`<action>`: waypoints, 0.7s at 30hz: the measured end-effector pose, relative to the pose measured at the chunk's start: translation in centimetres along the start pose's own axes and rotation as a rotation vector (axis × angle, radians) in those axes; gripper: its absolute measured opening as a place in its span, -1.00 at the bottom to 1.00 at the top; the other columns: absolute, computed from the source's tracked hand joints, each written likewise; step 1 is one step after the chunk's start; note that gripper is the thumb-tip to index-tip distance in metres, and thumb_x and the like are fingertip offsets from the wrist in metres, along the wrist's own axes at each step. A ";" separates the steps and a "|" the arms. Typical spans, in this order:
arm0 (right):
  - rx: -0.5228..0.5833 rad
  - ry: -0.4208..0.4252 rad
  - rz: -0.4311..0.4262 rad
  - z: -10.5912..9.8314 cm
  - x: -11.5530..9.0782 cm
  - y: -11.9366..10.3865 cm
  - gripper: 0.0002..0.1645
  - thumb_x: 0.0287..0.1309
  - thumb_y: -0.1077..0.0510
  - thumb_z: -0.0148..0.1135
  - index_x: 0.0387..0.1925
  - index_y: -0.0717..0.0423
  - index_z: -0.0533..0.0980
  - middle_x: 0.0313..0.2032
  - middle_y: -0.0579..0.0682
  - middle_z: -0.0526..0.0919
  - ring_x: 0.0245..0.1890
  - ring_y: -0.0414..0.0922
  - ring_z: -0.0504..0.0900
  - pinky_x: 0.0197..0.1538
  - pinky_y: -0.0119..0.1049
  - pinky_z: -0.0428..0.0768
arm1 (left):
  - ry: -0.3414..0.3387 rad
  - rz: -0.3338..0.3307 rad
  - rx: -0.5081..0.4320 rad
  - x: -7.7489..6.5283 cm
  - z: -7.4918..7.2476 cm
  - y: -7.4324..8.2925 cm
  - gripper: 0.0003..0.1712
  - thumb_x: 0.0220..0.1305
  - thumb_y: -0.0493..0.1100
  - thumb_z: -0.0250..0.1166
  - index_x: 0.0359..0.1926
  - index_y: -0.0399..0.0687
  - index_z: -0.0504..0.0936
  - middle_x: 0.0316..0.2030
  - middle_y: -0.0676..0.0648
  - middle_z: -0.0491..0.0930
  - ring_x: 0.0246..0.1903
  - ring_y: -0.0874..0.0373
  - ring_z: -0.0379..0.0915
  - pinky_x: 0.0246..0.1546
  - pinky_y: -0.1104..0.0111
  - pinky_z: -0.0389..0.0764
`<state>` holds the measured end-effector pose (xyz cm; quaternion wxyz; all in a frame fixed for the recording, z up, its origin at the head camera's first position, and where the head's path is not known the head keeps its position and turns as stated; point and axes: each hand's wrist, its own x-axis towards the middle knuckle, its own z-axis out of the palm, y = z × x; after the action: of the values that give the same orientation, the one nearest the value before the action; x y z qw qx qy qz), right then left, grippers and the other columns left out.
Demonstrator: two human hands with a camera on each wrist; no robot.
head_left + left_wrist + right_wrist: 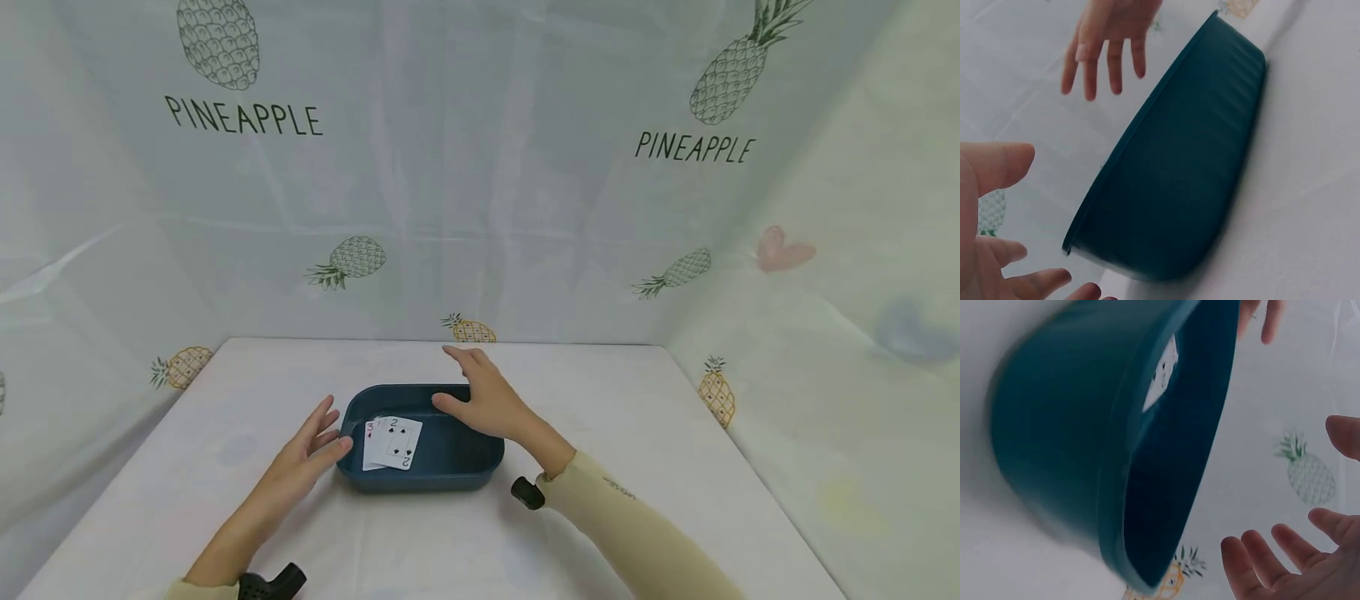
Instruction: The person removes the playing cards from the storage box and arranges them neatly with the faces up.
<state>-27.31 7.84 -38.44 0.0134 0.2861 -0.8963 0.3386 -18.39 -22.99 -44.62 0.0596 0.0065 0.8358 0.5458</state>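
One dark-blue tray (420, 482) holds overlapping playing cards (397, 443) toward its left end, left hand (303, 458) and right hand (489, 403) near opposite ends, each grip wide.

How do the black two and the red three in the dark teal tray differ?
The black two lies on top with its face showing; the red three is mostly covered, only its left strip visible. The black two has black markings, the red three red ones. The black two slants in the head view, while the red three sits nearly straight. Both are white, face up in the dark teal tray.
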 end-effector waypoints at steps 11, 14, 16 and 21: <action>0.067 -0.172 -0.013 2.9 1.3 0.0 -0.11 0.43 -0.14 0.35 0.62 0.04 0.26 0.40 0.20 0.47 0.26 0.15 0.56 0.26 0.01 0.62 | -0.048 -0.067 -0.090 0.1 1.2 -0.8 0.17 0.45 0.08 0.39 0.75 0.17 -0.23 0.70 -0.28 -0.13 0.63 -0.39 -0.15 0.49 -0.35 0.16; 0.046 -0.213 -0.008 3.0 1.7 0.0 -0.12 0.42 -0.15 0.35 0.61 0.02 0.28 0.38 0.16 0.50 0.26 0.12 0.58 0.25 -0.07 0.63 | -0.049 -0.078 -0.075 0.2 1.3 -1.1 0.20 0.41 0.10 0.43 0.75 0.16 -0.21 0.70 -0.27 -0.13 0.62 -0.39 -0.12 0.46 -0.36 0.22; 0.037 -0.241 -0.003 3.1 2.0 0.0 -0.13 0.42 -0.15 0.35 0.61 0.00 0.28 0.38 0.14 0.51 0.27 0.10 0.59 0.26 -0.11 0.63 | -0.049 -0.080 -0.070 0.3 1.3 -1.4 0.21 0.40 0.10 0.45 0.75 0.17 -0.19 0.70 -0.26 -0.12 0.61 -0.40 -0.10 0.44 -0.35 0.27; 0.010 -0.309 0.012 3.5 2.7 0.0 -0.12 0.40 -0.17 0.36 0.59 0.03 0.31 0.36 0.15 0.52 0.26 0.10 0.61 0.21 -0.20 0.65 | -0.060 -0.070 -0.070 0.3 1.2 -1.8 0.20 0.40 0.07 0.46 0.75 0.22 -0.17 0.68 -0.31 -0.09 0.59 -0.44 -0.06 0.35 -0.33 0.41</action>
<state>-28.95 4.32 -40.58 -0.1284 0.3293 -0.8877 0.2950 -18.51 -22.64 -46.75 0.1038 -0.0082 0.8139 0.5716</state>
